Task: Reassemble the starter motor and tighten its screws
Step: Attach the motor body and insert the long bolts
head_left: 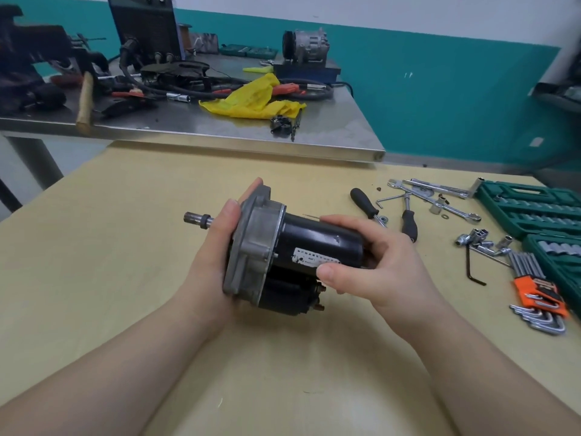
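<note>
Both hands hold the starter motor (292, 250) above the surface (125, 215). Left hand (217, 253) cups its grey flange; right hand (374, 262) curls round its black body.

Starter motor (298, 247) over the bench (125, 215), screwdrivers (364, 202) right of it, socket case (531, 206) farther right, hex keys (534, 287) nearer

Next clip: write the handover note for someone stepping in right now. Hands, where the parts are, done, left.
Left hand: holds the starter motor at its grey flange end, shaft pointing left.
Right hand: grip curled round the black rear end.
Motor is held just above the wooden table, body looks joined up.
Screwdrivers, wrenches, sockets and hex keys lie to the right, none in hand.
Done: housing apparently together.
Left: fit and tighten screws; whether any are in cannot be told.
</note>
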